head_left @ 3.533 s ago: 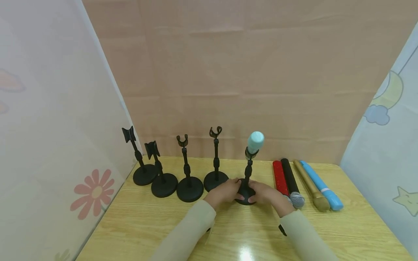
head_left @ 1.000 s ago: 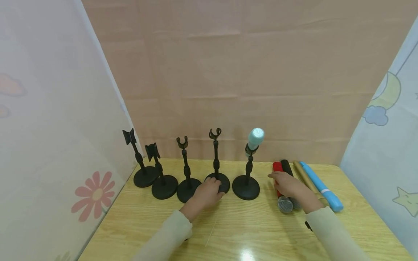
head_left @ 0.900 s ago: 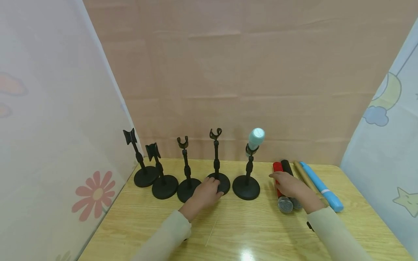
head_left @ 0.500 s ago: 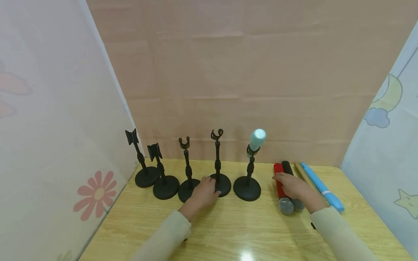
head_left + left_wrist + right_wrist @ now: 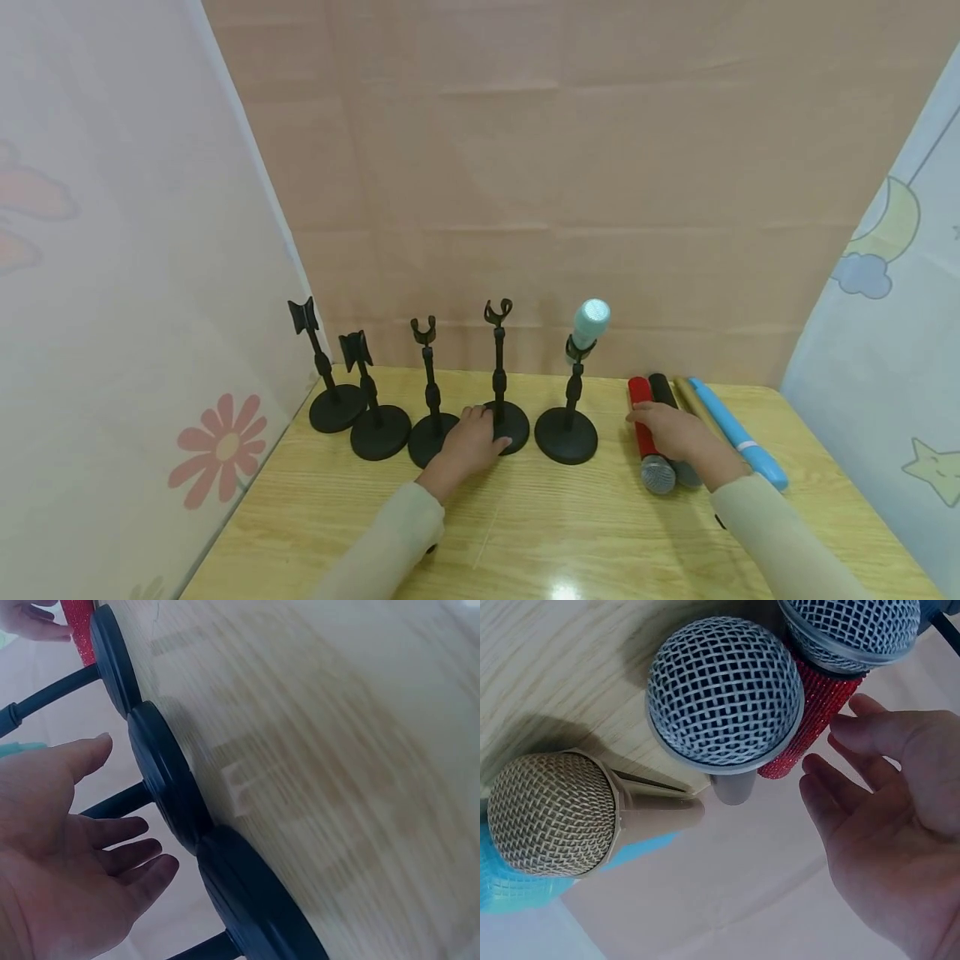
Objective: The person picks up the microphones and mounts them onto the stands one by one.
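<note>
My left hand (image 5: 468, 442) hovers at the base of a black desktop microphone stand (image 5: 499, 379), the fourth from the left. In the left wrist view its thumb and fingers are spread beside the pole, holding nothing. My right hand (image 5: 671, 429) is over the red glittery microphone (image 5: 641, 400), which lies on the table. The right wrist view shows its loosely bent fingers (image 5: 825, 787) close to the red handle (image 5: 814, 712), not wrapped round it. A teal microphone (image 5: 591, 321) sits clipped in the rightmost stand (image 5: 567, 433).
Three more stands with bare clips stand leftward: the far-left stand (image 5: 337, 408), a second (image 5: 381, 432) and a third (image 5: 432, 433). A black microphone (image 5: 663, 390), a gold microphone (image 5: 551, 814) and a blue microphone (image 5: 738, 433) lie on the wooden table (image 5: 562, 533), right side.
Both hands have left the base of the stand with the teal microphone: the left went leftward to the fourth stand, the right to the red microphone. Over the last second they barely move.
</note>
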Available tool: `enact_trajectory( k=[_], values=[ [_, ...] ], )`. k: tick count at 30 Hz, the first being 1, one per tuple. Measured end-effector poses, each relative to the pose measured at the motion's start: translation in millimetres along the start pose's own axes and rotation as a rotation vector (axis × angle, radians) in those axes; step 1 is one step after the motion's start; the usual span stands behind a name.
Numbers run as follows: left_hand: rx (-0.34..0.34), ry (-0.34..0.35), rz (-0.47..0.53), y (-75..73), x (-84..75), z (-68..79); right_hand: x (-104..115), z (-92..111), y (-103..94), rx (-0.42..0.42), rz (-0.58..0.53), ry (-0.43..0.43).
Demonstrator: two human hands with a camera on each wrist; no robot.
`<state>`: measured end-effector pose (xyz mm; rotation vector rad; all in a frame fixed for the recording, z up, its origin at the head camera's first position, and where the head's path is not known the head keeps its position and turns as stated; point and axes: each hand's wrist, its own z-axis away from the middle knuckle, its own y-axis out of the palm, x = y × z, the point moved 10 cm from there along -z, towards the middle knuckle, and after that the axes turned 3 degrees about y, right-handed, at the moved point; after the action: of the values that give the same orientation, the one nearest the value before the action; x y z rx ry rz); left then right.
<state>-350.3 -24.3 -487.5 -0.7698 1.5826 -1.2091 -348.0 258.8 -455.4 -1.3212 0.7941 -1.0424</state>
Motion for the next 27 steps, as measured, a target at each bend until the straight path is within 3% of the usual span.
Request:
enact_trajectory(
  k=[5, 15, 27],
  values=[
    [0.002, -0.016, 0.013, 2.3, 1.7, -3.6, 2.5, 0.4, 4.7, 0.021, 0.046, -0.025],
    [0.018, -0.056, 0.020, 8.1, 9.3, -8.9, 14.5, 0.8, 5.7, -0.036, 0.167, -0.152],
    [0.031, -0.063, 0.006, 13.5, 10.9, -8.4, 11.7, -2.0, 17.0, -0.022, 0.206, -0.177]
  ],
)
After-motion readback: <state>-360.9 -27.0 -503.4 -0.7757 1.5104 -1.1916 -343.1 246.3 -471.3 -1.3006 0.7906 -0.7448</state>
